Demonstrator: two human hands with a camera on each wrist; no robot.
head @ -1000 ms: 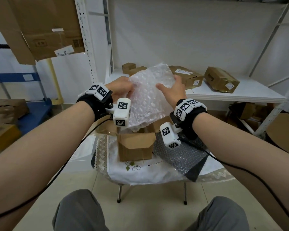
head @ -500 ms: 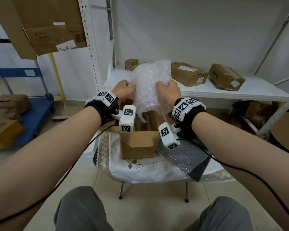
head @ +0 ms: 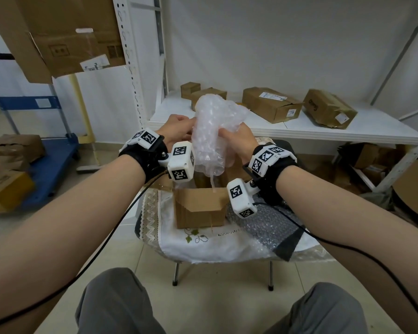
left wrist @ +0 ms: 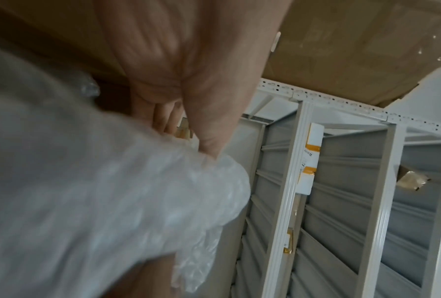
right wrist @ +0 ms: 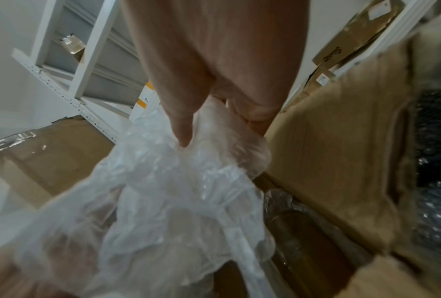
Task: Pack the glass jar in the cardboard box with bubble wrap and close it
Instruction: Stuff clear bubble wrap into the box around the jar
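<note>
Head view: the bubble wrap (head: pixel 212 138) is bunched into a rough roll that I hold upright just above the open cardboard box (head: pixel 198 208), its long axis near vertical, the puffy end up and a thin tail dangling toward the opening. My left hand (head: pixel 179 127) pinches its left edge between thumb and fingers; my right hand (head: pixel 237 138) curls around its right side, thumb pressed into the plastic. I cannot tell from here whether the glass jar is inside the roll; in the right wrist view a brownish round shape under plastic (right wrist: pixel 303 227) sits low in the box, possibly the jar, but it is too blurred to be sure.

The box stands on a white cloth over the small tabletop (head: pixel 155 213), with a second sheet of bubble wrap (head: pixel 268 227) lying just beside it on the right.

The risks, as I judge them: the wad may spring open once I loosen my grip, the tail may catch on a flap, and pushing down off-centre could tip the light box on the loose cloth.
</note>
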